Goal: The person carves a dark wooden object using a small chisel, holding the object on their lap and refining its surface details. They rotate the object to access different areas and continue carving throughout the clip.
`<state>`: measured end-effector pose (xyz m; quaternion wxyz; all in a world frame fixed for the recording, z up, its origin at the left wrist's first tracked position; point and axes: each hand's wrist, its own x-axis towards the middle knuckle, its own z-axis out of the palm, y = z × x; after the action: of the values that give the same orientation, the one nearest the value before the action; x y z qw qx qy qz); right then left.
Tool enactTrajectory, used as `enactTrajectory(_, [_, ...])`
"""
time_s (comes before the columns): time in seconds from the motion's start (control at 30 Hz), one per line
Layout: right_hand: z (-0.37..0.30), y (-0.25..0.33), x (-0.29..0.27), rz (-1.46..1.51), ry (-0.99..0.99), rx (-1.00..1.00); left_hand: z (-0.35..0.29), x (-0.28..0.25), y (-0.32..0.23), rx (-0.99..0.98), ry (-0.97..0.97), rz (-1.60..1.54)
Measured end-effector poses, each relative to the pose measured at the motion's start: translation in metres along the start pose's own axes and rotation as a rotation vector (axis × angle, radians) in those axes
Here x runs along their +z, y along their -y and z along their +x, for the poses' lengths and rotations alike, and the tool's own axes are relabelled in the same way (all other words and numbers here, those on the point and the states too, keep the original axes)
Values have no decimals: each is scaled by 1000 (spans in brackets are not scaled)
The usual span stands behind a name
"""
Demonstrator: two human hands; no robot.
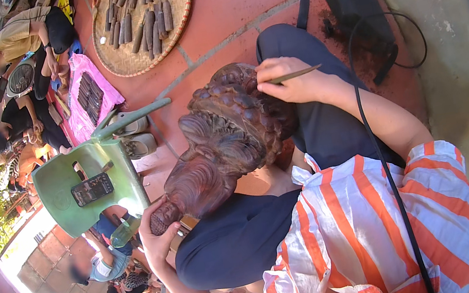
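Across my lap lies a dark reddish-brown carved wooden statue [205, 172], a seated robed figure on a lotus-like base. Its head with curled hair points to the lower left. My left hand [159, 235] is wrapped round that head. Up at the base, my right hand [288, 79] grips a slim brownish pointed stick [297, 74], whose working end is hidden behind the fingers. The right fingers rest against the carved petals. My crossed legs in dark trousers support the statue from below.
A green plastic chair [87, 182] holding a phone [92, 190] stands to the left. Beyond lie a round woven tray [171, 55] of brown sticks and a pink sheet [105, 87] with more. A black bag [354, 2] sits upper right; a cable [379, 148] hangs by my right arm. Several people sit left.
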<state>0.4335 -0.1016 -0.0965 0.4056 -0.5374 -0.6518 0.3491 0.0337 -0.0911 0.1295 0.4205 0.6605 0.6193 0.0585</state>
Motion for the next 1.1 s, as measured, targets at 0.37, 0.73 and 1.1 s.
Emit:
enactTrajectory(0.37, [-5, 8, 10, -104, -54, 39, 6, 15, -28, -110, 111, 477])
enactTrajectory(0.73, [-1, 13, 11, -156, -35, 35, -8, 25, -20, -65, 42, 451])
enactTrajectory(1.1, [-2, -11, 11, -36, -61, -58, -2, 22, -23, -50, 23, 431])
